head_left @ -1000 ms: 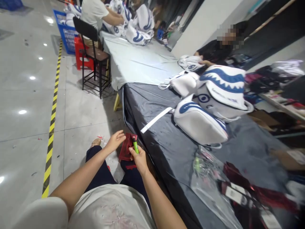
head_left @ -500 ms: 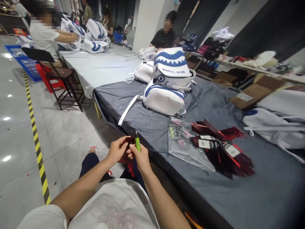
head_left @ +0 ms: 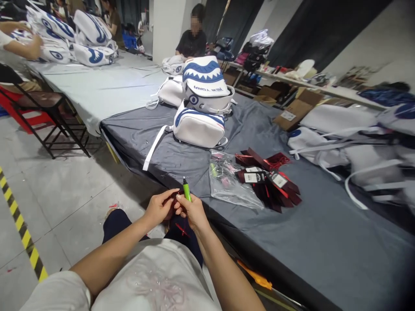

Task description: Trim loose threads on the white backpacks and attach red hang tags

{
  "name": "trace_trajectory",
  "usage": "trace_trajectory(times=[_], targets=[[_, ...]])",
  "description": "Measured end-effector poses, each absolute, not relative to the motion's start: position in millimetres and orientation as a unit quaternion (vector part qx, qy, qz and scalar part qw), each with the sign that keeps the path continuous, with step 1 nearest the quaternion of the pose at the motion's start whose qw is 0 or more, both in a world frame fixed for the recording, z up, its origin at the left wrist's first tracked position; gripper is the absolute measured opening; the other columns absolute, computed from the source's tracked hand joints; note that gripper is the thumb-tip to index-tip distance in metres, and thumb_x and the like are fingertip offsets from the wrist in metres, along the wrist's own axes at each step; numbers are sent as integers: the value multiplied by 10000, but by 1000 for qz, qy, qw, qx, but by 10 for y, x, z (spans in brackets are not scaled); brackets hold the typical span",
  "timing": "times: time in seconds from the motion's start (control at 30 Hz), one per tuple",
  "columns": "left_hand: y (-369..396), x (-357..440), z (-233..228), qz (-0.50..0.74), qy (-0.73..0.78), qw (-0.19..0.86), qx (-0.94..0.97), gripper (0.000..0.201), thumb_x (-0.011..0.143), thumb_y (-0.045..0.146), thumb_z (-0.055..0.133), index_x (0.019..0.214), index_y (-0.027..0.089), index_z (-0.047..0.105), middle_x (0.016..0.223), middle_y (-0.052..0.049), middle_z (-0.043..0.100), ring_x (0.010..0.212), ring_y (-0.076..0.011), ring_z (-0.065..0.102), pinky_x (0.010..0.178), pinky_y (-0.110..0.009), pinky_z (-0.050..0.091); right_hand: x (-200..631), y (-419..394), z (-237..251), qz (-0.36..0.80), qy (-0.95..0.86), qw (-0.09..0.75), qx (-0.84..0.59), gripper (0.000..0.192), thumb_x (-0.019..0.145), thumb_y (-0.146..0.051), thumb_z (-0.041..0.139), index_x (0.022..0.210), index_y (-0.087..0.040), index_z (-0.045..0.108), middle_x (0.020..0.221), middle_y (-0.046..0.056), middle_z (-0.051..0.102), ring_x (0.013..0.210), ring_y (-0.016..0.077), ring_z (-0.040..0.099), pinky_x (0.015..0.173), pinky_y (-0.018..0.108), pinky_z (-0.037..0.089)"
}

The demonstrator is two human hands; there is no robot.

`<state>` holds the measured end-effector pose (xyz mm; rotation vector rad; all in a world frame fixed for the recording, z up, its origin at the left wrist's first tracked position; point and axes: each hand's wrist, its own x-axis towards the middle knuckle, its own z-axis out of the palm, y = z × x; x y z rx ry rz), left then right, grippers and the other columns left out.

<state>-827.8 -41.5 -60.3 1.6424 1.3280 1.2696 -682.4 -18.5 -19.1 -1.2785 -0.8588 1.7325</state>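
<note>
Seated at the edge of a grey-covered desk (head_left: 324, 242), the right hand (head_left: 191, 211) grips an upright green lighter (head_left: 186, 191). The left hand (head_left: 159, 208) pinches a small dark red tag (head_left: 174, 199) beside it. More red tags (head_left: 269, 179) and a clear bag (head_left: 230, 183) lie on the desk nearby.

Grey-draped table (head_left: 324, 242) — bags (head_left: 198, 128), red tags (head_left: 269, 179)

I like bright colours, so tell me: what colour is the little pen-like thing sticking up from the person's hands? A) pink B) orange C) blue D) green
D: the small tool poking up from the right hand is bright green with a dark tip, while the left hand pinches a dark red piece beside it.
</note>
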Motion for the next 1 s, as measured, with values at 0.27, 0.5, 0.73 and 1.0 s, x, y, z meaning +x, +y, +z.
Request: trace_trajectory(times=[0.27,0.5,0.73,1.0], targets=[[-347,-8226,-530,495,370,285,732,431,917,125,514,1309,240,653,1138,-50,762,945,-147,740,859,-270,594,-6629,-375,54,631,-366,443,-521,460,538,-498,853,706,-168,582,545,8,648,379,92,543,336,149,240],[-599,-8393,-434,519,317,393,690,332,1000,351,482,1068,200,770,1228,-101,722,1136,-217,687,985,-370,566,-6655,-615,-38,634,-403,436,-496,443,622,-491,833,757,-180,547,581,-9,661,404,81,552,362,136,206],[-697,-8524,-381,547,398,531,511,302,794,411,753,959,161,709,878,-52,750,755,-139,687,696,-247,578,-6925,-686,-164,682,-436,387,-441,422,666,-475,823,777,-188,534,568,-16,659,401,87,556,366,142,202],[-574,-8498,-416,459,443,485,598,255,859,379,641,714,170,635,628,3,620,579,-115,564,562,-224,463,-6780,-653,-277,615,-495,369,-491,345,712,-492,764,774,-199,593,649,26,698,527,160,634,470,216,401]])
